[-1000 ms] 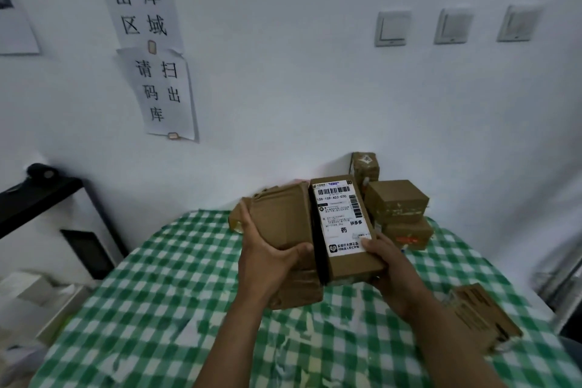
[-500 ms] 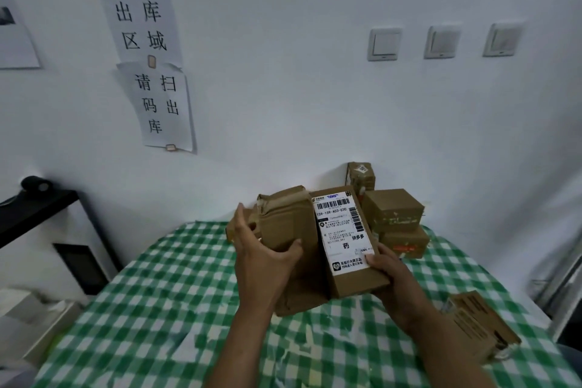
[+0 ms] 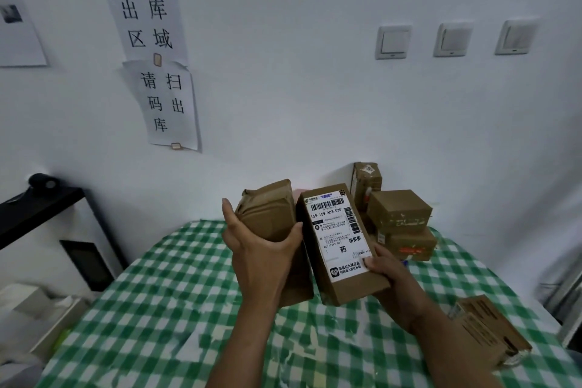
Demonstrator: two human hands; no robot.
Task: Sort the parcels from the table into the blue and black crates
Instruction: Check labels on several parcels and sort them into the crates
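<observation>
Above the desk (image 3: 157,293) at mid-frame, the left hand (image 3: 261,258) grips a plain parcel (image 3: 267,211) and the right hand (image 3: 390,274) a labelled parcel (image 3: 340,246), seemingly for checking; next each needs its crate, unseen here.

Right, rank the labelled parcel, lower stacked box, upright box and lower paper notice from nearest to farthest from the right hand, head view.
1. labelled parcel: held in the right hand.
2. lower stacked box: just behind the hand, to the right.
3. upright box: at the very back of the pile.
4. lower paper notice: pinned up high, far left.
</observation>
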